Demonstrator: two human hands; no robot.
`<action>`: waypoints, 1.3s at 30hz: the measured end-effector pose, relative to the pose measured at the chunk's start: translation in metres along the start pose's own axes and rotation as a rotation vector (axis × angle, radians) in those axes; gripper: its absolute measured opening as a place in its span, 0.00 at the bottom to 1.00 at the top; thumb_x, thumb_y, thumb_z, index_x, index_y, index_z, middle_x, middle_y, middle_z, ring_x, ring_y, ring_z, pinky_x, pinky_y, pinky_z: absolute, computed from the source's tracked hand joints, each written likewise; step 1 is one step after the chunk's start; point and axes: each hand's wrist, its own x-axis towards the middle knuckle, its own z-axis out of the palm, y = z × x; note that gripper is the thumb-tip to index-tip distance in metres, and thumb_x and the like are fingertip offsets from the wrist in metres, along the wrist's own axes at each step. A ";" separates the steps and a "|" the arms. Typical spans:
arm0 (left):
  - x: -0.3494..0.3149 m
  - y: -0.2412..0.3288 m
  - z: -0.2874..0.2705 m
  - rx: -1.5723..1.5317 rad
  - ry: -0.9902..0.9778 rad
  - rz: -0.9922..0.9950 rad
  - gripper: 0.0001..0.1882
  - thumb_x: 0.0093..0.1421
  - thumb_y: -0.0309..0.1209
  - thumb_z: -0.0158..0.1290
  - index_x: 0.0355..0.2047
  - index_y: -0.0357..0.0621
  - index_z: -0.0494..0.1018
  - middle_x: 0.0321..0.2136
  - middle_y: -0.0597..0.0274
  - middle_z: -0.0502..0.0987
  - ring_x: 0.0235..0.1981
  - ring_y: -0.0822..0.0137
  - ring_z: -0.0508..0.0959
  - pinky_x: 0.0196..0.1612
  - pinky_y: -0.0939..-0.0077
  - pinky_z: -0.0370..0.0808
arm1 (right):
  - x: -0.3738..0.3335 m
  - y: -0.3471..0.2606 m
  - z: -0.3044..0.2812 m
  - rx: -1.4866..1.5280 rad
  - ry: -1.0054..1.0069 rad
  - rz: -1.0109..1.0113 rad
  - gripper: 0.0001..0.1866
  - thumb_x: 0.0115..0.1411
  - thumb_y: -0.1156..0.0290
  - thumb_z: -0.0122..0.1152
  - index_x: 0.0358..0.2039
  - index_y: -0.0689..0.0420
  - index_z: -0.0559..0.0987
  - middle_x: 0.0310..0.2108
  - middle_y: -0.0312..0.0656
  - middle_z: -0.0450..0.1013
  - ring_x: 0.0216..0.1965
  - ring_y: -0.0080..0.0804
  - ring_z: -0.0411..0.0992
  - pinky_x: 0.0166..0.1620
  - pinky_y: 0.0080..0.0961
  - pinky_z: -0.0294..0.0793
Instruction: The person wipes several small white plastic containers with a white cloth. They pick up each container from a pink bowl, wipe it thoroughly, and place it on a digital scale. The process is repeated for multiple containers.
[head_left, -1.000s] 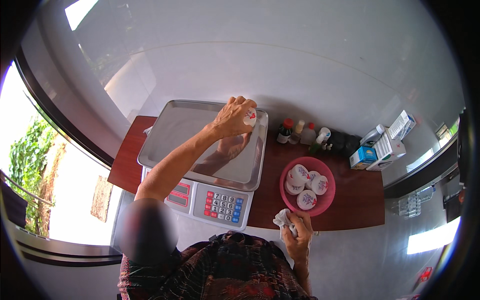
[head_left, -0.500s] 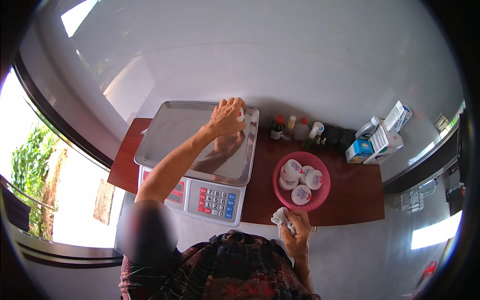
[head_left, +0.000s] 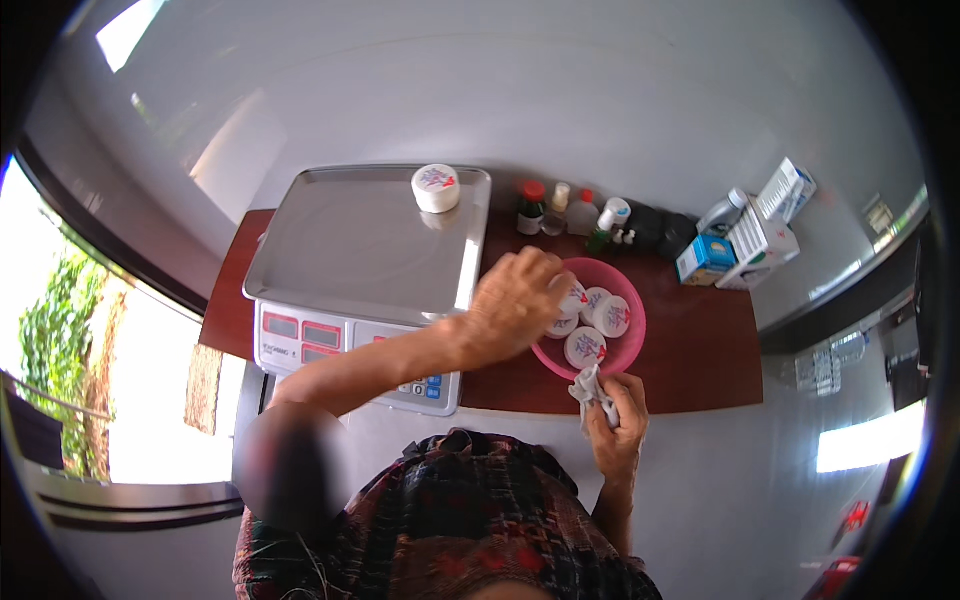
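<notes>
My left hand reaches across to the left side of a pink basin. Its fingers curl down on a round white jar with a printed lid; the fingertips are partly hidden. Several more such jars lie in the basin, among them a white jar at the near side. Another white jar stands upright by itself near the far edge of the scale's metal tray. By the basin's near rim, my right hand grips a crumpled white cloth.
The scale's panel faces me, partly under my left forearm. Along the wall stand a red-capped bottle, several other bottles, a blue box and a white carton. All rest on a dark red tabletop.
My left hand has let go of a jar on the scale tray and moved right and nearer to the basin. My right hand keeps the cloth, slightly shifted toward the basin. The view has shifted slightly.
</notes>
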 end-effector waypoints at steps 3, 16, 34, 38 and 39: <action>0.016 0.016 0.036 0.056 -0.079 -0.046 0.21 0.46 0.32 0.54 0.40 0.35 0.69 0.37 0.50 0.70 0.41 0.56 0.69 0.40 0.68 0.70 | 0.001 0.006 -0.002 -0.036 -0.033 -0.034 0.17 0.48 0.81 0.57 0.42 0.62 0.75 0.37 0.46 0.67 0.33 0.35 0.70 0.36 0.27 0.70; 0.017 0.024 0.087 0.007 -0.153 -0.298 0.18 0.47 0.34 0.55 0.36 0.34 0.71 0.43 0.43 0.66 0.46 0.52 0.65 0.43 0.63 0.70 | 0.002 0.011 -0.018 0.021 -0.079 -0.050 0.18 0.47 0.82 0.57 0.42 0.62 0.76 0.37 0.45 0.68 0.34 0.34 0.71 0.35 0.26 0.71; -0.002 0.058 0.065 -1.572 0.324 -0.696 0.20 0.62 0.38 0.44 0.51 0.40 0.65 0.42 0.59 0.72 0.44 0.65 0.71 0.50 0.68 0.67 | 0.034 -0.001 -0.003 0.079 0.293 -0.179 0.14 0.52 0.81 0.56 0.41 0.61 0.74 0.40 0.43 0.68 0.39 0.32 0.70 0.39 0.26 0.71; -0.004 0.088 0.043 -2.233 0.377 -0.860 0.19 0.65 0.42 0.41 0.49 0.44 0.66 0.43 0.60 0.72 0.44 0.65 0.72 0.49 0.70 0.69 | 0.043 -0.014 0.028 -0.147 0.247 -0.389 0.18 0.47 0.87 0.55 0.40 0.61 0.74 0.40 0.48 0.67 0.39 0.45 0.70 0.41 0.33 0.71; -0.007 0.087 0.033 -2.285 0.347 -0.829 0.17 0.66 0.40 0.41 0.50 0.44 0.65 0.42 0.61 0.71 0.44 0.67 0.71 0.48 0.73 0.69 | 0.042 -0.015 0.030 -0.155 0.220 -0.389 0.18 0.47 0.86 0.55 0.40 0.61 0.74 0.40 0.48 0.67 0.39 0.46 0.70 0.41 0.34 0.71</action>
